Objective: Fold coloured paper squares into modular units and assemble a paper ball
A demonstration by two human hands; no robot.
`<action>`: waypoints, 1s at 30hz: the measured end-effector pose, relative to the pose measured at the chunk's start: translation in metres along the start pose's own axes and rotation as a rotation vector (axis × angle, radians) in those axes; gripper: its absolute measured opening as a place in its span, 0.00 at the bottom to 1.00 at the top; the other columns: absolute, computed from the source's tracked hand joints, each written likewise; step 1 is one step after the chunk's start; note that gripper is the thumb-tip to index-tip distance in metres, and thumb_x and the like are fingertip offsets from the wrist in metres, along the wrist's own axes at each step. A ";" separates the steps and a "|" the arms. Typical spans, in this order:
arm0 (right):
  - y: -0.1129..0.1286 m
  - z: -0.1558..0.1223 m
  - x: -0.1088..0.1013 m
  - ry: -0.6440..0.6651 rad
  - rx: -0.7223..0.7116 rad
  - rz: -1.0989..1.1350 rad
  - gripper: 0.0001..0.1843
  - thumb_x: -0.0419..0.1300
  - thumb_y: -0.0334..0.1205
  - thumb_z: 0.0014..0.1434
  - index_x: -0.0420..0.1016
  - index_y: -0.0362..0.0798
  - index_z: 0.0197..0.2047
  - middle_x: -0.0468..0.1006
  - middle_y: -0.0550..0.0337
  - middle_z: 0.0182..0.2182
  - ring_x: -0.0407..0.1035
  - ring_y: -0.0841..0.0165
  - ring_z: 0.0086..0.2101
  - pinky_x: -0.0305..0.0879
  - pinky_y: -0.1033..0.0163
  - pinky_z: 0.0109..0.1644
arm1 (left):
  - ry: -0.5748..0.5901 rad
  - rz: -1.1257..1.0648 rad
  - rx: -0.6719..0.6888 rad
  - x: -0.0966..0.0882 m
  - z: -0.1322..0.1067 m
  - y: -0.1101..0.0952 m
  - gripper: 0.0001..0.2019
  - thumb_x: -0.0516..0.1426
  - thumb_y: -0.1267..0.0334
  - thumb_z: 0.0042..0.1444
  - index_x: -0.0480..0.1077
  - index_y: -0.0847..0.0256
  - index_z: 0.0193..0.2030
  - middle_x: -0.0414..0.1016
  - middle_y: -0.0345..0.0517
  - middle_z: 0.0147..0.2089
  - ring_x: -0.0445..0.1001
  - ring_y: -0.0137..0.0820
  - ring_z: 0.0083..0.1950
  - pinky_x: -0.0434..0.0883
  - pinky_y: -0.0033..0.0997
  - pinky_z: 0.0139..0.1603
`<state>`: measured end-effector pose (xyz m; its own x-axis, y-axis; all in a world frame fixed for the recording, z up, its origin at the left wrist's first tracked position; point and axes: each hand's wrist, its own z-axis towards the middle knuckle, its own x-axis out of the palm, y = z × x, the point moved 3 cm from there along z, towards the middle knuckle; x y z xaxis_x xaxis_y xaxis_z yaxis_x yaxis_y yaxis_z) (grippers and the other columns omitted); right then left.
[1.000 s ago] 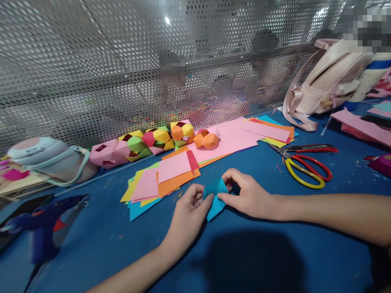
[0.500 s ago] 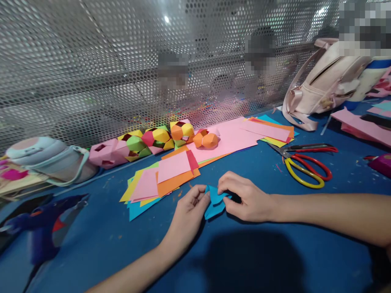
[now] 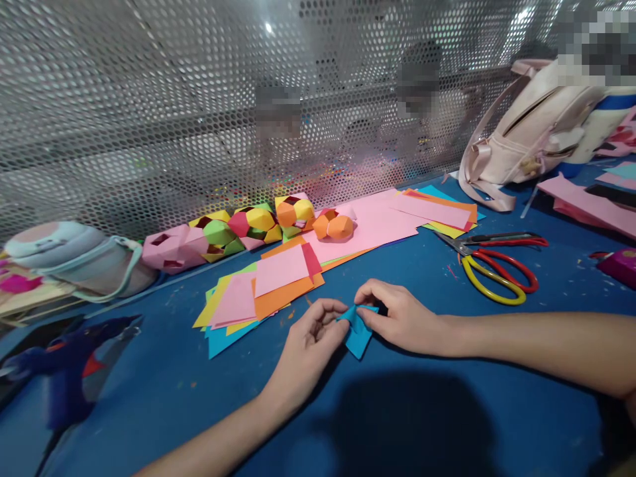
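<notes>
A small folded piece of light blue paper (image 3: 358, 333) lies on the blue table (image 3: 397, 424) between my two hands. My left hand (image 3: 311, 348) pinches its left edge with thumb and curled fingers. My right hand (image 3: 400, 318) pinches its upper right part, fingers pressed together on the fold. Just beyond the hands lies a fanned pile of pink, orange, yellow and blue paper squares (image 3: 263, 291).
Several folded paper balls (image 3: 258, 225) line the perforated metal screen (image 3: 199, 99). Scissors with red and yellow handles (image 3: 497, 265) lie at the right, a pink backpack (image 3: 531, 132) behind them. A blue glue gun (image 3: 69, 371) and a pale pouch (image 3: 74, 258) sit at the left.
The blue paper has been folded smaller and flatter between my fingers. Both hands have drawn closer together on it and stayed in the same spot on the table.
</notes>
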<state>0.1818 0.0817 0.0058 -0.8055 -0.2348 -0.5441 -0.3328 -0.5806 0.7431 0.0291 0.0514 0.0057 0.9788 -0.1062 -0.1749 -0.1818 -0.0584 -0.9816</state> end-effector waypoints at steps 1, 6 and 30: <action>0.000 0.000 -0.001 -0.001 0.005 0.006 0.03 0.54 0.31 0.57 0.67 0.46 0.36 0.72 0.61 0.32 0.65 0.72 0.32 0.63 0.66 0.37 | 0.000 0.019 0.009 0.000 0.000 0.000 0.11 0.58 0.57 0.48 0.68 0.61 0.36 0.68 0.37 0.28 0.64 0.26 0.28 0.62 0.24 0.28; 0.002 0.002 -0.002 0.020 0.008 0.044 0.06 0.55 0.32 0.58 0.69 0.45 0.39 0.73 0.59 0.34 0.66 0.72 0.34 0.63 0.66 0.39 | -0.012 0.183 0.075 0.000 0.000 -0.002 0.11 0.55 0.55 0.52 0.72 0.60 0.36 0.68 0.37 0.27 0.64 0.27 0.28 0.62 0.25 0.28; 0.007 -0.003 0.001 0.074 0.065 0.101 0.20 0.63 0.38 0.50 0.66 0.46 0.46 0.71 0.58 0.39 0.65 0.71 0.35 0.63 0.65 0.41 | -0.013 0.074 0.035 -0.002 0.002 0.000 0.12 0.54 0.54 0.55 0.70 0.61 0.34 0.71 0.41 0.31 0.69 0.30 0.33 0.67 0.27 0.33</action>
<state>0.1802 0.0756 0.0093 -0.7992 -0.3474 -0.4906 -0.2848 -0.4998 0.8180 0.0271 0.0535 0.0056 0.9640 -0.0957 -0.2482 -0.2508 -0.0156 -0.9679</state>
